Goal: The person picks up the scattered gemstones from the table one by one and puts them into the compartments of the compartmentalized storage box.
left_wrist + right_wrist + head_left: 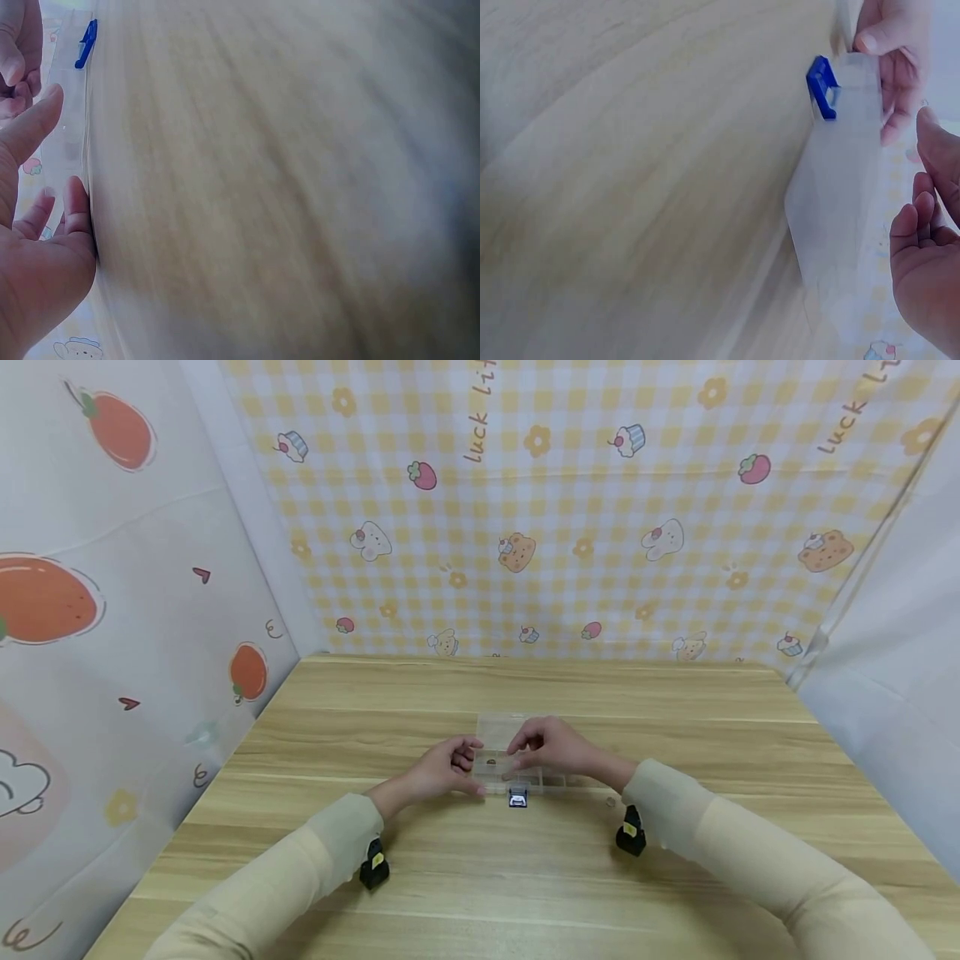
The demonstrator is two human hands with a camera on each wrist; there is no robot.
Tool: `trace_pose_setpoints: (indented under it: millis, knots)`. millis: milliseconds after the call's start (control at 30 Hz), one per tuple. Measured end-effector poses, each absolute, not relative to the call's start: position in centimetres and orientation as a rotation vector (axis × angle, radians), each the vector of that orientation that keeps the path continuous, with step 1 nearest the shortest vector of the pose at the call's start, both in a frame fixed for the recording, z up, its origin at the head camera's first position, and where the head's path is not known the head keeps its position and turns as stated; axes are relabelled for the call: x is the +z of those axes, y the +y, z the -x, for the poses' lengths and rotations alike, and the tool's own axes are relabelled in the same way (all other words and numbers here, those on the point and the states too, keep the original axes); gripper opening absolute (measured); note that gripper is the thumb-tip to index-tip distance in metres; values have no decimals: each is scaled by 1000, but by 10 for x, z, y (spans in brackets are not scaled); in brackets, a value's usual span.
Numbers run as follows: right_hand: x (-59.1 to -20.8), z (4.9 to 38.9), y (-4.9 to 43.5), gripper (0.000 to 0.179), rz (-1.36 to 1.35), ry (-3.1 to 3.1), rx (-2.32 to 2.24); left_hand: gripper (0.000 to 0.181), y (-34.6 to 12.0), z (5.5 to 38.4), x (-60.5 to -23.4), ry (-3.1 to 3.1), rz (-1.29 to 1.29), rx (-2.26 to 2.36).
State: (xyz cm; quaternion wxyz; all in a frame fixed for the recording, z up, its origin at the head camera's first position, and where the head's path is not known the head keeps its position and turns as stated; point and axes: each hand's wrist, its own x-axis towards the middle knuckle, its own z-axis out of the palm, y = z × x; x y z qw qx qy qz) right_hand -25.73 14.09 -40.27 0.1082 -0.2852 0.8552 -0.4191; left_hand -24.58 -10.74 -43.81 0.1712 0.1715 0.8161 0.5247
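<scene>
A clear plastic box [491, 782] with compartments lies on the wooden table, its clear lid [497, 728] raised at the back. The front carries a blue latch [518, 797], also visible as a blue latch [823, 88] in the right wrist view. My left hand [442, 766] holds the box's left end, thumb by the front corner and fingers curled farther back. Over the middle compartments hovers my right hand [558, 747], thumb and forefinger apart, with nothing visible between them. A small brownish ring-like piece [491, 762] sits in a left compartment. The right hand covers part of the box.
On the tabletop [480, 877], a tiny clear round piece [611, 802] lies to the right of the box, near the right wrist. A checked cloth [540, 502] hangs behind the table, with a printed white cloth [142, 610] at the left.
</scene>
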Motion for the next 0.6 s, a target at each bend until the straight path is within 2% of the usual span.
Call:
trace_pose_setpoints:
  millis: [600]
  knots:
    - [-391,255,193,18,707,2604,-1356,72,-106,242,-434,2324,-469,1489]
